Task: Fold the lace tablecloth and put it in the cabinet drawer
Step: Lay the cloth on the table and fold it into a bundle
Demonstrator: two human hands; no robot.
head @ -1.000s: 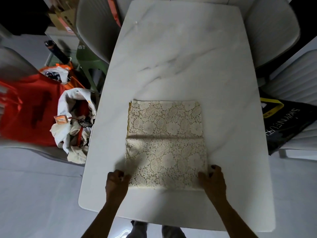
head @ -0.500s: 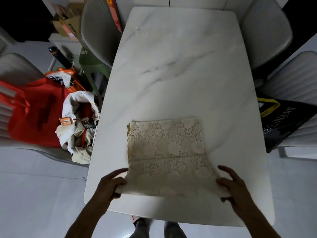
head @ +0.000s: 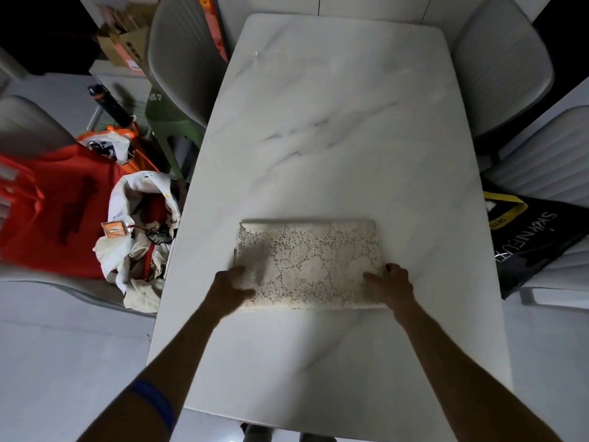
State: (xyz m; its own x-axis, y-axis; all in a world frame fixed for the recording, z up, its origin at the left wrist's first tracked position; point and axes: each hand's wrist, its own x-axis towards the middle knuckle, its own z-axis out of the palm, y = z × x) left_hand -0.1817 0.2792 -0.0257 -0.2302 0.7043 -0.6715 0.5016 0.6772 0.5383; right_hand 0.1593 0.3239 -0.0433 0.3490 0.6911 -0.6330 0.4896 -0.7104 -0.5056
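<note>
The cream lace tablecloth lies folded into a wide, short rectangle on the white marble table, near its middle. My left hand rests on the cloth's near left corner, blurred by motion, with the thumb lying over the lace. My right hand rests on the near right end, its thumb stretched leftward across the cloth. Neither hand lifts any part of the cloth. No cabinet drawer is in view.
Grey chairs stand at the far left and far right. Left of the table are an orange bag and a white bag of clutter. A black bag lies on the right.
Both hands lifted the cloth's near edge and folded it over. The cloth is now half as deep front to back, and both hands lie on top of it.
</note>
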